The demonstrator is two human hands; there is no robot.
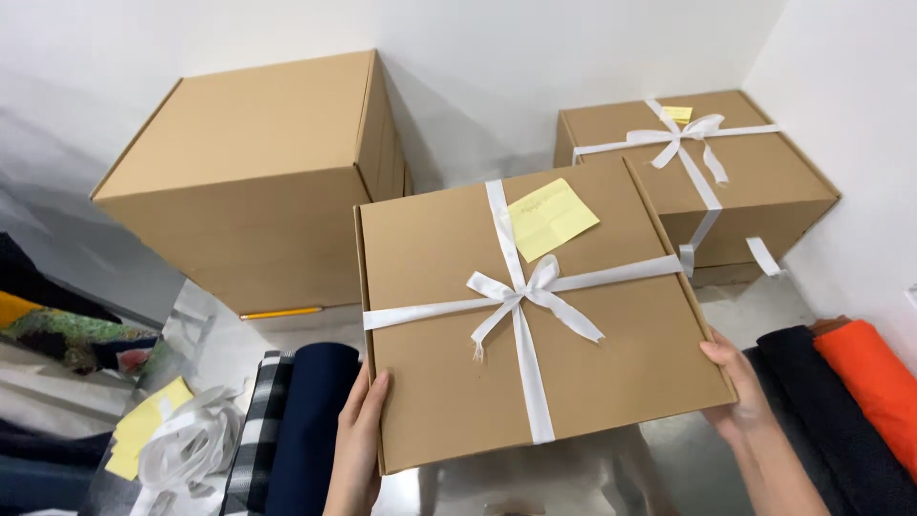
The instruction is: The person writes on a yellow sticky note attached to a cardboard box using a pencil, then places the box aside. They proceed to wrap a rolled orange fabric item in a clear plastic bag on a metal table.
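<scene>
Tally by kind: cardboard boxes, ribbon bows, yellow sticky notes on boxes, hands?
Cardboard boxes: 3, the held ribboned box, the rear ribboned box, the plain tall box
White ribbon bows: 2, front bow, rear bow
Sticky notes on boxes: 2, front note, rear note
Hands: 2, left hand, right hand
Total: 9

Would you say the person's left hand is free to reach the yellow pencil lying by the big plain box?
Probably not: the left hand grips the ribboned box, as does the right hand. The yellow pencil itself lies unobstructed.
</scene>
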